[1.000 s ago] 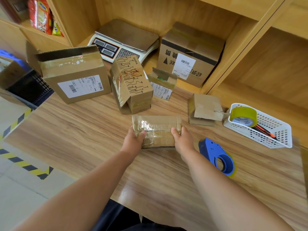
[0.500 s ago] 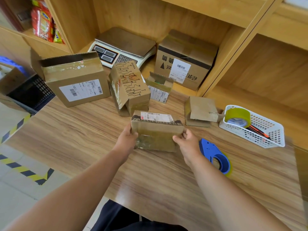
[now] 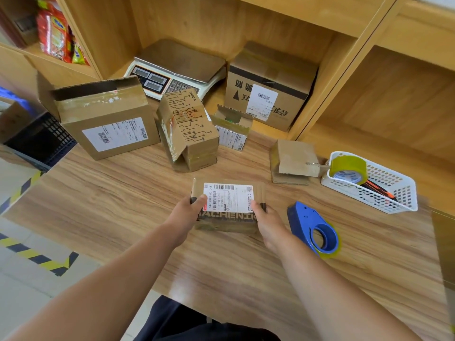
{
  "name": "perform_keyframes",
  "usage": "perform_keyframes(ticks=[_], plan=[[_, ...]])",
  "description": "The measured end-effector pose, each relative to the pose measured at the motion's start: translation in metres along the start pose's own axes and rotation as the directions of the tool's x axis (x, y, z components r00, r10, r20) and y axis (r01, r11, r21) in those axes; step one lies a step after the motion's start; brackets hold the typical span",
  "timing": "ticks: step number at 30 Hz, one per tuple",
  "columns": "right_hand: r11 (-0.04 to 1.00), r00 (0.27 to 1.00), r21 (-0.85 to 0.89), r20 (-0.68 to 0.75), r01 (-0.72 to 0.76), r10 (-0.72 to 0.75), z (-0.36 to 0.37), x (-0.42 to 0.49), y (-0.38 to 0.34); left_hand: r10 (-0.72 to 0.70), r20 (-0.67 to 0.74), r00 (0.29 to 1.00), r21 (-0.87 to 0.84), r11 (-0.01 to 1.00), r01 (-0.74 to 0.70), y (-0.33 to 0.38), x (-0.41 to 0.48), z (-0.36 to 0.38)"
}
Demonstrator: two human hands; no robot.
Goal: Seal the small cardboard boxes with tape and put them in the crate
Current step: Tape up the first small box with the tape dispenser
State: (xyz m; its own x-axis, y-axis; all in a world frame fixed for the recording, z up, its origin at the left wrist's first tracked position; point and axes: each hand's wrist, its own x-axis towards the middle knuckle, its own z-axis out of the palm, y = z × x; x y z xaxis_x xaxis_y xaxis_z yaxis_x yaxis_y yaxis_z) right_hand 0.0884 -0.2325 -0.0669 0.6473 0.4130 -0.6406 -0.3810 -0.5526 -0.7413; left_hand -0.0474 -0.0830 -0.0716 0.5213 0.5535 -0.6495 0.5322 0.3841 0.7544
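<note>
Rolled over since the earlier frames: the small box now shows its white label on top, where the taped face was. It sits at the middle of the table, long axis running left to right, with the printed lettering on the near side facing the person. The left hand has its grip on the left end, thumb at the label's edge. The right hand has its grip on the right end. Both ends and the underside are hidden, and contact with the table cannot be told. The tape dispenser lies just beside the right hand. The dark crate is cut off at the left edge.
</note>
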Motion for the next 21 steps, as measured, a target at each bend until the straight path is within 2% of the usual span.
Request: perform_keyframes(ticks=[3, 7, 14, 18, 21], plan=[[0.998, 1.000, -0.058, -0.011, 0.027, -0.027, 0.000, 0.000, 0.000, -0.006, 0.067, 0.998, 0.039, 0.999, 0.003, -0.001, 0.002, -0.006], [0.992, 0.993, -0.097, -0.072, 0.081, -0.088, 0.000, -0.003, 0.003, 0.047, 0.115, 0.992, -0.012, 0.999, -0.046, 0.005, -0.007, -0.007], [0.973, 0.975, 0.064, -0.029, 0.220, -0.219, -0.010, -0.012, -0.001, 0.185, 0.110, 0.976, -0.011, 0.983, -0.185, 0.011, -0.013, -0.019], [0.969, 0.984, 0.173, -0.003, 0.175, -0.178, -0.005, -0.018, 0.002, 0.175, 0.131, 0.976, -0.029, 0.985, -0.173, 0.006, -0.016, -0.020], [0.978, 0.995, 0.182, 0.017, 0.098, -0.102, -0.002, -0.018, 0.004, 0.137, 0.124, 0.983, -0.096, 0.988, -0.125, 0.002, -0.016, -0.021]])
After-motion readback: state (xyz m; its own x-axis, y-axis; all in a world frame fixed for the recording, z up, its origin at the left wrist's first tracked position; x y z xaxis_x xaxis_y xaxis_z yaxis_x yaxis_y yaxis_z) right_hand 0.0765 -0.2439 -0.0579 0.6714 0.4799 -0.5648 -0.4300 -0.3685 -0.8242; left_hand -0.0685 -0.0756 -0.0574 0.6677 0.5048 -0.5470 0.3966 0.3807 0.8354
